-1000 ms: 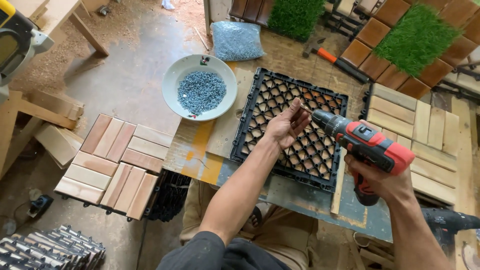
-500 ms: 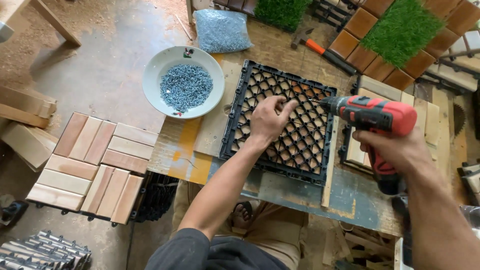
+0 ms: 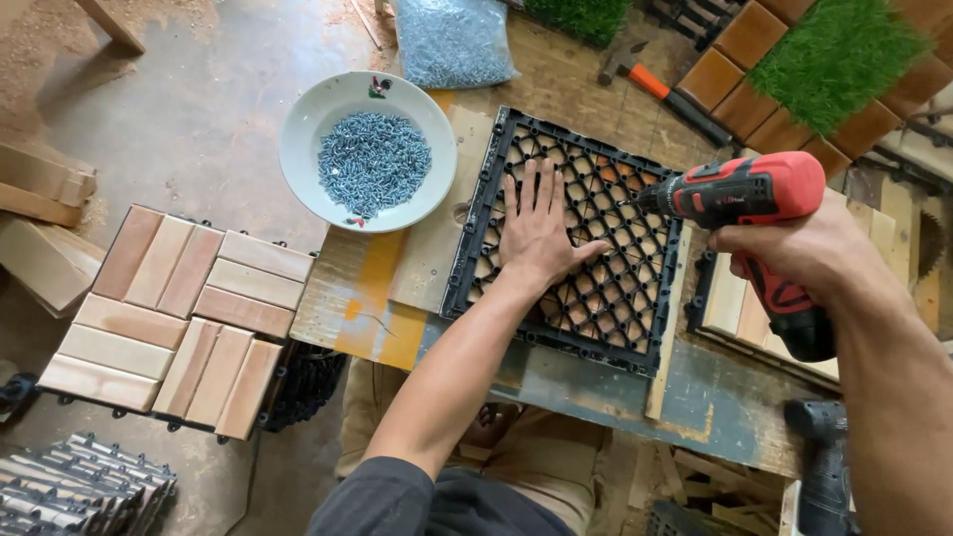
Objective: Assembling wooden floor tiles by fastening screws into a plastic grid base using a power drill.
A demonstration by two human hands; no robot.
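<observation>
Black plastic grid tile [image 3: 586, 248] is lying on the workbench [image 3: 715, 397], left hand [image 3: 541, 223] pressing flat on it, right hand [image 3: 804, 248] gripping a red drill [image 3: 745, 194]; screw bowl [image 3: 367, 149] sitting far left.

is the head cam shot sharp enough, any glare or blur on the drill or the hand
Head view: even daylight, soft shadows; left hand on the black grid is sharp; red drill in the right hand shows a mild sheen, no blur; edges bend slightly.
</observation>
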